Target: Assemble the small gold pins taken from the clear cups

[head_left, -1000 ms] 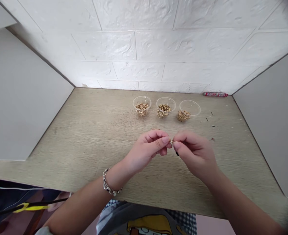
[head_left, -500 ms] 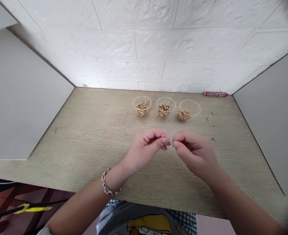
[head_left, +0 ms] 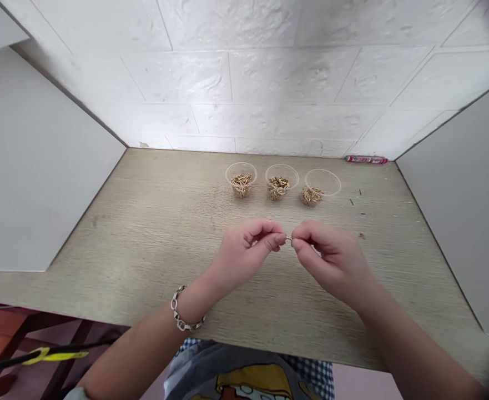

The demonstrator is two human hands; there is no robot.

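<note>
My left hand (head_left: 247, 251) and my right hand (head_left: 331, 256) meet above the middle of the wooden table (head_left: 144, 233), fingertips pinched together. Between them sits a tiny gold-coloured metal piece (head_left: 288, 239), mostly hidden by the fingers. A silver chain bracelet (head_left: 181, 316) hangs on my left wrist. Beyond the hands stand three clear plastic cups in a row, the left cup (head_left: 241, 179), the middle cup (head_left: 281, 181) and the right cup (head_left: 321, 187), each holding several small gold pins.
A red tube (head_left: 366, 160) lies at the back right against the white brick wall. Grey side panels close the table in on the left (head_left: 36, 178) and right (head_left: 464, 189). A few dark specks (head_left: 356, 198) lie to the right of the cups.
Both hands have drifted slightly left and up while staying pinched on the small piece. The dark item seen under my right fingers a second ago no longer shows.
</note>
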